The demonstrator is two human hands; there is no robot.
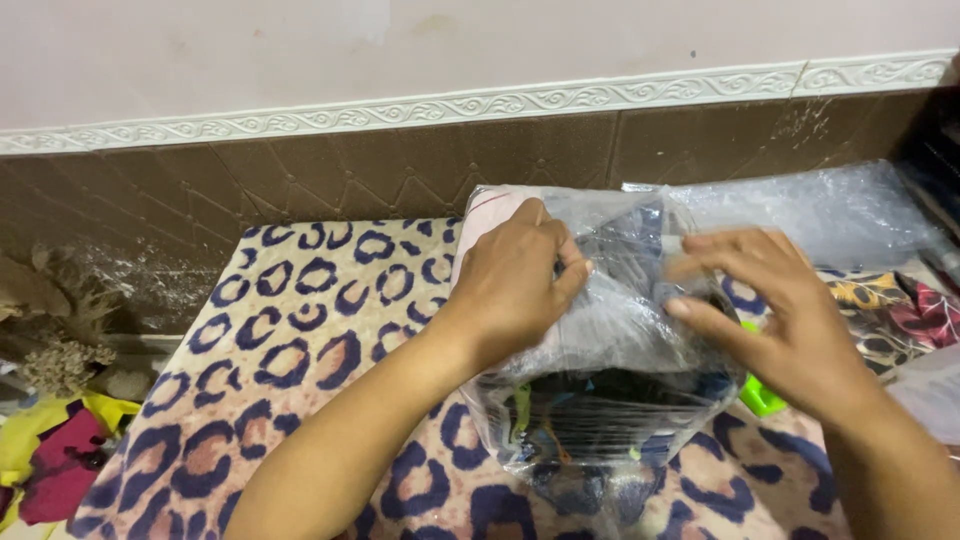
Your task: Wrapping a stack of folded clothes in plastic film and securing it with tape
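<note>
A leopard-print blanket (300,350) is spread below a brown tiled wall (330,180), and on it, just right of centre, a clear plastic bag (600,400) of dark folded clothing is laid. The bag's top is pinched shut by 2 hands: the left hand (515,285) is closed on the film, the right hand (775,310) is pressed against it with fingers half spread, while a small green object (760,398) is seen beside the bag
</note>
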